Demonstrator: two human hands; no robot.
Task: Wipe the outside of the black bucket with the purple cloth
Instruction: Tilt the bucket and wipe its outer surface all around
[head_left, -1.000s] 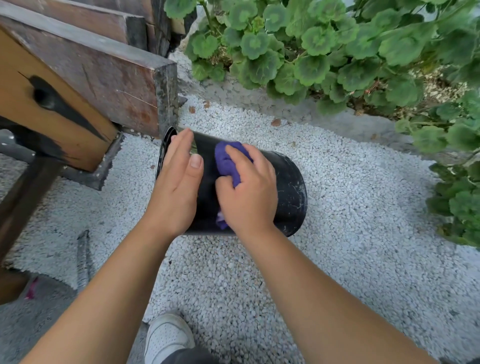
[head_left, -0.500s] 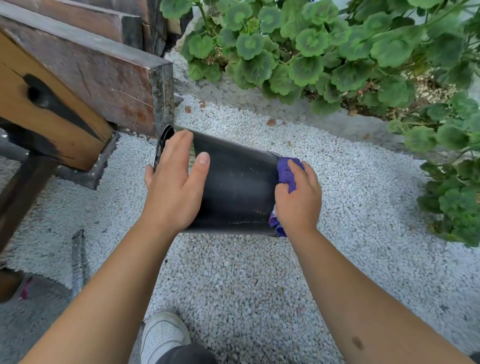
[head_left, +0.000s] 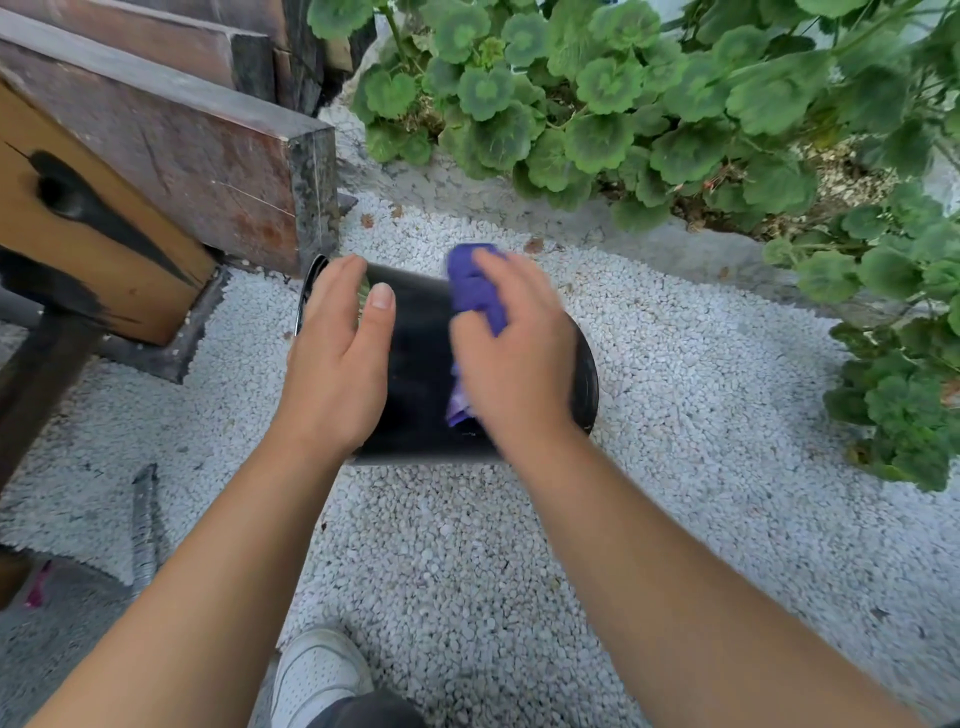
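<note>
Fingers (head_left: 498, 275) of the right hand (head_left: 511, 358) press the crumpled purple cloth (head_left: 475, 291) onto the sideways-lying black plastic bucket (head_left: 415, 364), whose long axis runs left-right, left hand (head_left: 337, 364) spread flat steadying it.

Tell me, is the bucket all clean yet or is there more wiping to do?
Not finished. The black bucket lies on its side on the white gravel, steadied by the left hand. The right hand is pressing the purple cloth on the upper side, blurred mid-wipe. That side is getting cleaned now. The underside against the gravel is hidden, so it probably needs turning and wiping.
</note>
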